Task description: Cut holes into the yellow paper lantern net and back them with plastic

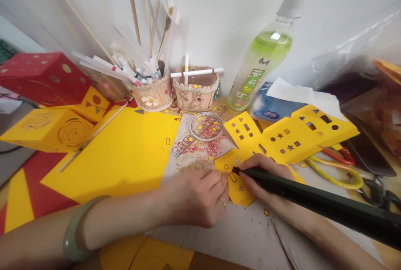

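Note:
My right hand (266, 170) is closed around a long, dark, pen-like tool (300, 190); its narrow tip meets a small drawn rectangle on a yellow card (246, 197). Whether the tool is a knife or a pen I cannot tell. With fingers curled, my left hand (203, 195) grips the same card at its left edge; its fingertips are partly hidden. A drawn circle and a small triangle also show on this part. Farther up, the card's folded panels (288, 140) carry cut-out stars, circles, triangles and rectangles.
Behind lie a round metal ring (206, 126), decorated stick cups (153, 94) of pens, and a green drink bottle (263, 53). Yellow-handled scissors (335, 174) lie right, near a tissue pack (275, 103). Left are a large yellow sheet (125, 149), a wooden stick (94, 136) and a red box (46, 78).

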A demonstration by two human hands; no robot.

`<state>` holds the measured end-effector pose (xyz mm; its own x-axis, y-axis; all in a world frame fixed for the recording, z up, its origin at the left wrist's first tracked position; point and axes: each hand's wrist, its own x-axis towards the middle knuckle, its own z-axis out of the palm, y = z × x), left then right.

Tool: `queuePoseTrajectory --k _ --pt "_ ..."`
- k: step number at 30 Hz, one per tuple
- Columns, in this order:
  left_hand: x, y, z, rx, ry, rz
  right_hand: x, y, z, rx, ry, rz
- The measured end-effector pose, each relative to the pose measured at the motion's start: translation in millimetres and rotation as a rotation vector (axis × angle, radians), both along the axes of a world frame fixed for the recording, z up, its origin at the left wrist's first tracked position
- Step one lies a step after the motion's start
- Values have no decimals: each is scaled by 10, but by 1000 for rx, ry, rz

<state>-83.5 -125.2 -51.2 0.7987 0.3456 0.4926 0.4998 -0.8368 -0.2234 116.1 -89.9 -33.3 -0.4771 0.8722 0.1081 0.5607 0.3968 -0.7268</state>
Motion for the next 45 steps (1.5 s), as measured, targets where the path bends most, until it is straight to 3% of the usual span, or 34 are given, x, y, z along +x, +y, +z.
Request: queuePoseTrajectory --k 18,30,45 --pt "1 7 8 9 -3 -2 -56 -41 -7 19 49 -22" --pt "-7 -5 -3 -4 5 19 -1 -6 -81 108 43 113" --pt "-25 -18 2 -29 6 28 19 -15 -79 90 15 99"
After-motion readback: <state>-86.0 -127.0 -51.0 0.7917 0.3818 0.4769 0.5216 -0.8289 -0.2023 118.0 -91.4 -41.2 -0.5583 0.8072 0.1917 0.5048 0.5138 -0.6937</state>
